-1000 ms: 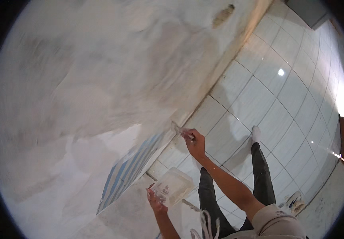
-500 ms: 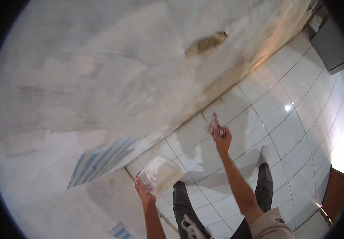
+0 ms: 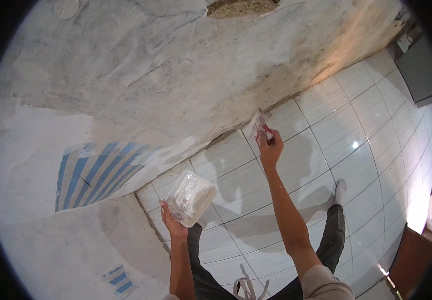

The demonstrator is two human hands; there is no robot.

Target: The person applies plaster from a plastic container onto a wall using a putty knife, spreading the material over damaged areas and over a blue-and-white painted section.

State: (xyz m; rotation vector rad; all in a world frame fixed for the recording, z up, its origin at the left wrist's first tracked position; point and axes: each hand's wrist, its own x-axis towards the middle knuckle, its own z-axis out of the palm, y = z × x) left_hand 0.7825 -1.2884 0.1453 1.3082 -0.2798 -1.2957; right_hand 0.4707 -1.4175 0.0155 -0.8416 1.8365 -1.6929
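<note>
My left hand (image 3: 175, 225) grips one end of a clear rectangular plastic tub (image 3: 192, 198), smeared inside with white putty. The tub is held above the tiled floor, its open side facing up. In my right hand (image 3: 271, 150) is a putty knife (image 3: 259, 124) with what looks like a reddish handle and white putty over its blade. The blade points toward the foot of the wall (image 3: 161, 90); whether it touches the wall I cannot tell. Patchy grey and white coating covers this wall, with rough ridges and cracks.
A ragged hole (image 3: 241, 7) opens in the wall at the top. Blue-and-white striped patches (image 3: 98, 172) show at the left. Pale floor tiles (image 3: 296, 167) run along the wall base. A grey box-like unit (image 3: 423, 70) stands far right, a brown wooden piece (image 3: 416, 255) lower right.
The view has shifted, with the wall hole now higher up. Both hands appear higher and further left, the putty knife nearer the wall base. Each hand keeps its hold.
</note>
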